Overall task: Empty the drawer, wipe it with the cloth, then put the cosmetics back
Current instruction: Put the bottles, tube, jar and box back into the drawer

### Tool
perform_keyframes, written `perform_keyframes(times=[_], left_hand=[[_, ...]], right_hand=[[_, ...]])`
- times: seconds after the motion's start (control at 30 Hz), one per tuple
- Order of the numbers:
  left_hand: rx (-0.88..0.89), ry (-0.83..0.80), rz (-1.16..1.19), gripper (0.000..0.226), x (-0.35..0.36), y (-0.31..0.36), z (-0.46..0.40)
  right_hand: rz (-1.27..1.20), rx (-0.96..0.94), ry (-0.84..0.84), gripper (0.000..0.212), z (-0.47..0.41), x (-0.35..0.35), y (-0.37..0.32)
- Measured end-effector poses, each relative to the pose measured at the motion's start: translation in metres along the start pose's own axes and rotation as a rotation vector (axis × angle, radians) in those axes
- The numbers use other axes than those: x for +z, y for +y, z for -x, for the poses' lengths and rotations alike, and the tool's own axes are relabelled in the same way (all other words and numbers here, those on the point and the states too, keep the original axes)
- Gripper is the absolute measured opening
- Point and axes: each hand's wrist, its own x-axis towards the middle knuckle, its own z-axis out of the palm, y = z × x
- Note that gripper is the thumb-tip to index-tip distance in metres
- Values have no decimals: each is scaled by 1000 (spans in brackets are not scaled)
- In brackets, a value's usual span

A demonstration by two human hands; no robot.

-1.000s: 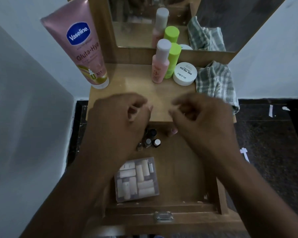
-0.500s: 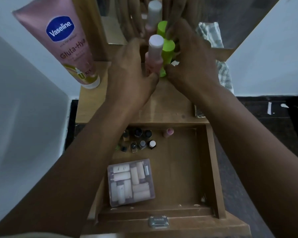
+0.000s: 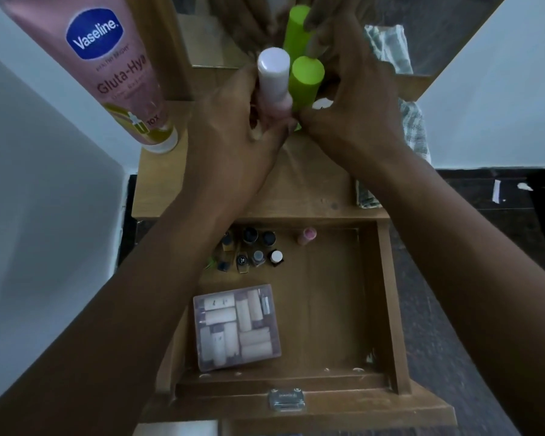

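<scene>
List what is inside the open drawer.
The drawer holds a clear case of small tubes, a cluster of little bottles and a pink bottle. The left forearm covers its left rear corner.

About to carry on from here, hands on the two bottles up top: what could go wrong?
The left hand and right hand grip the pink bottle and green bottle tight together; lifting either might knock the white jar beside them. The small bottles standing in the drawer could topple when these go in.

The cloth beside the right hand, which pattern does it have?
The cloth has a green-and-white check pattern, visible in the head view.
</scene>
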Motion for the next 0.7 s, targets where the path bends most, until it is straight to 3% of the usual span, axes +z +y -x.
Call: perform_keyframes(times=[0.17, 0.43, 0.57, 0.7], left_hand=[[-26, -10, 94, 38, -26, 21, 40], [-142, -218, 261, 37, -51, 26, 138], [-229, -396, 198, 32, -40, 3, 175], [-351, -445, 94, 34, -24, -15, 199]], right_hand=[[-59, 23, -12, 42, 25, -29, -23], [-136, 234, -299, 43, 128, -65, -43], [-101, 292, -364, 40, 177, -43, -31], [-51, 303, -427, 35, 204, -15, -14]])
